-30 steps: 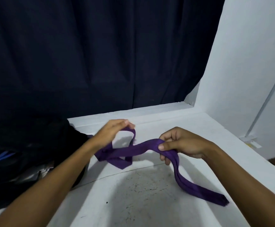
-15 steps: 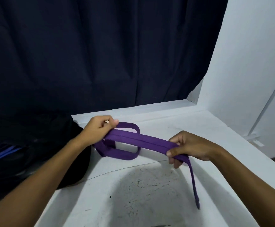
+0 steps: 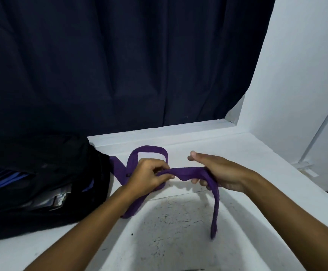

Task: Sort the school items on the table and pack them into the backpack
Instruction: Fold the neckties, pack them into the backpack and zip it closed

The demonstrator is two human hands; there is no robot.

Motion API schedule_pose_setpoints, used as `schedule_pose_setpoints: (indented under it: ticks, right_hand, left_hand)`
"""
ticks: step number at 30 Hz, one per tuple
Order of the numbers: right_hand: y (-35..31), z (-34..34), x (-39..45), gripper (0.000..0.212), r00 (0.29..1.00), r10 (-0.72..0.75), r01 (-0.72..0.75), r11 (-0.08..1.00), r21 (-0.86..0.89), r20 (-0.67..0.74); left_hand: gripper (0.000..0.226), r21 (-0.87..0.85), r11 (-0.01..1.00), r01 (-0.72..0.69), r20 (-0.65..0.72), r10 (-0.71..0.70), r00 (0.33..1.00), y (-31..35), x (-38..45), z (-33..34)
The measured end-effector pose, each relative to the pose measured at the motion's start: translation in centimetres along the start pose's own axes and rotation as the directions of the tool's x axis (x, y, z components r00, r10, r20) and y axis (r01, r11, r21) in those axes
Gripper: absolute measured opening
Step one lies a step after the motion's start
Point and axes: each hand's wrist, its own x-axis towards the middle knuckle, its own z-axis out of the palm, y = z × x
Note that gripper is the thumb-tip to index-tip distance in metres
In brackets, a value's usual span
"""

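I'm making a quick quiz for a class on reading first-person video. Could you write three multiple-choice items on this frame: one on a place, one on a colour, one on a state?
1. Where is the black fabric backpack relative to the hands?
A. to the person's left
B. to the person's right
C. between the hands

2. What colour is the long cloth tie?
A. red
B. purple
C. yellow

3. How is the tie held?
A. it lies untouched on the white table
B. only the left hand grips it
C. both hands grip it, one end hanging down

Answers:
1 A: the backpack sits at the left edge of the view, beside the left forearm.
2 B: the whole strip is purple.
3 C: the left hand pinches it, the right hand closes on it, and the free end dangles below that hand.
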Motion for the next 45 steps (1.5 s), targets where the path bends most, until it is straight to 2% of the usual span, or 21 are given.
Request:
schedule_pose_setpoints:
  ticks: [2, 4, 5, 6, 7, 8, 9, 10, 11, 12, 14, 16, 17, 20, 21, 23, 26, 29, 32, 39, 45]
  right_hand:
    - [0.5, -0.1, 0.6, 0.031, 0.999, 0.050, -0.052, 0.988, 0.143, 0.018]
    - [0.8, 0.2, 1.2, 0.030, 0.999, 0.035, -0.042, 0.979, 0.200, 0.038]
    - [0.9, 0.3, 1.5, 0.032, 0.999, 0.022, -0.031, 0.973, 0.227, 0.042]
    - [0.8, 0.4, 1.6, 0.036, 0.999, 0.005, -0.015, 0.966, 0.257, 0.041]
    - [0.6, 0.5, 1.8, 0.038, 0.999, -0.011, 0.000, 0.959, 0.283, 0.038]
    - [0.4, 0.7, 1.9, 0.041, 0.999, -0.027, 0.015, 0.956, 0.294, 0.035]
    - [0.2, 0.8, 2.0, 0.042, 0.999, -0.039, 0.028, 0.958, 0.285, 0.032]
    - [0.0, 0.9, 2.1, 0.042, 0.998, -0.047, 0.038, 0.966, 0.257, 0.031]
    - [-0.1, 0.9, 2.2, 0.042, 0.998, -0.050, 0.042, 0.976, 0.212, 0.030]
    - [-0.2, 1.0, 2.3, 0.042, 0.998, -0.047, 0.042, 0.988, 0.151, 0.031]
    - [-0.4, 1.3, 2.1, 0.037, 0.997, -0.034, 0.033, 0.999, 0.010, 0.073]
    - [-0.6, 1.7, 1.7, 0.018, 0.984, -0.040, 0.047, 0.998, -0.036, 0.176]
    - [-0.6, 1.9, 1.6, 0.012, 0.973, -0.046, 0.051, 0.998, -0.019, 0.228]
    - [-0.7, 2.3, 1.2, 0.014, 0.951, -0.086, 0.054, 0.992, 0.116, 0.297]
    - [-0.7, 2.4, 1.1, 0.017, 0.947, -0.114, 0.063, 0.983, 0.175, 0.300]
    - [-0.9, 2.5, 1.0, 0.038, 0.945, -0.171, 0.091, 0.956, 0.279, 0.279]
    - [-1.6, 2.9, 0.8, 0.060, 0.935, -0.294, 0.190, 0.886, 0.422, 0.197]
    - [-3.1, 3.2, 0.6, 0.065, 0.900, -0.422, 0.303, 0.783, 0.543, 0.105]
    - [-4.8, 3.3, 0.9, 0.067, 0.868, -0.497, 0.399, 0.706, 0.585, 0.009]
    - [-7.6, 4.0, 2.2, 0.054, 0.854, -0.445, 0.493, 0.527, 0.692, -0.269]
    - [-8.7, 4.5, 2.8, 0.052, 0.847, -0.424, 0.503, 0.444, 0.742, -0.321]
  left_hand:
    - [0.012, 0.017, 0.999, -0.035, 0.072, 0.033, 0.997, 0.2, 0.2, -0.9]
    - [0.023, -0.063, 0.992, 0.107, 0.255, -0.088, 0.963, 0.5, 0.4, -1.6]
    - [0.029, -0.146, 0.966, 0.213, 0.374, -0.146, 0.916, 0.6, 0.3, -1.9]
    - [0.030, -0.277, 0.902, 0.331, 0.489, -0.164, 0.857, 0.7, 0.0, -2.0]
    - [0.025, -0.435, 0.780, 0.450, 0.577, -0.143, 0.804, 0.8, -0.3, -2.0]
    - [0.021, -0.562, 0.617, 0.551, 0.626, -0.119, 0.771, 0.9, -0.6, -1.8]
    - [0.018, -0.631, 0.478, 0.611, 0.634, -0.137, 0.761, 1.0, -0.7, -1.6]
    - [0.019, -0.663, 0.401, 0.632, 0.611, -0.198, 0.767, 1.1, -0.7, -1.4]
    - [0.021, -0.683, 0.389, 0.618, 0.558, -0.268, 0.785, 1.2, -0.7, -1.4]
    - [0.023, -0.697, 0.418, 0.583, 0.487, -0.321, 0.813, 1.1, -0.6, -1.4]
    - [0.025, -0.696, 0.521, 0.494, 0.349, -0.357, 0.867, 1.0, -0.3, -1.9]
    - [0.027, -0.660, 0.627, 0.414, 0.252, -0.334, 0.908, 1.0, 0.3, -2.8]
    - [0.029, -0.649, 0.660, 0.379, 0.216, -0.317, 0.923, 0.9, 0.6, -3.3]
    - [0.034, -0.640, 0.688, 0.342, 0.165, -0.311, 0.936, -0.1, 1.6, -5.1]
    - [0.036, -0.623, 0.697, 0.355, 0.164, -0.327, 0.931, -0.6, 1.9, -5.7]
    - [0.040, -0.584, 0.702, 0.408, 0.178, -0.380, 0.908, -1.6, 2.2, -6.8]
    - [0.046, -0.581, 0.664, 0.470, 0.241, -0.412, 0.879, -2.4, 2.6, -7.3]
    - [0.049, -0.629, 0.601, 0.493, 0.306, -0.392, 0.868, -2.3, 2.3, -6.2]
    - [0.055, -0.706, 0.523, 0.478, 0.341, -0.341, 0.876, -1.6, 1.6, -4.3]
    - [0.066, -0.871, 0.210, 0.445, 0.373, -0.309, 0.875, 0.2, 0.6, -1.0]
    - [0.082, -0.901, 0.176, 0.398, 0.352, -0.243, 0.904, 1.6, 0.6, 0.0]
